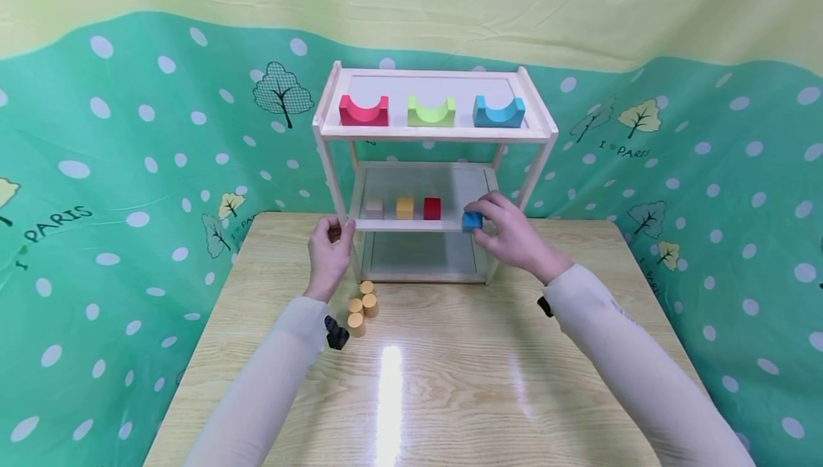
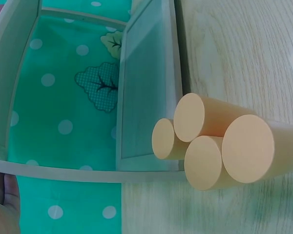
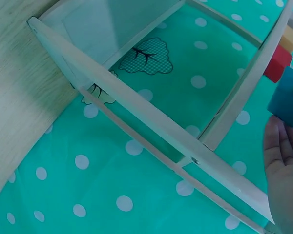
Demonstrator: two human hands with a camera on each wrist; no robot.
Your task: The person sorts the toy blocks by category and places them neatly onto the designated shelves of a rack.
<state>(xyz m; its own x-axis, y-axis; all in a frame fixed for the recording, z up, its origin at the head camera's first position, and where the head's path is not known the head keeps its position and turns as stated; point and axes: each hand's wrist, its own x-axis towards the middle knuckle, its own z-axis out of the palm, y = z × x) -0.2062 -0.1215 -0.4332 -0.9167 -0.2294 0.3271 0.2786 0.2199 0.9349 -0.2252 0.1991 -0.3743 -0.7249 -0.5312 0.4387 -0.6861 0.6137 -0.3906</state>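
The right hand pinches a blue cube between thumb and fingers, right at the front edge of the middle shelf of the wooden rack, at its right end. On that shelf sit a red cube, a yellow cube and a pale cube, in a row to the cube's left. The left hand grips the rack's near left post. Four wooden cylinders stand on the table just by that wrist. On the top shelf: red, green and blue arch blocks.
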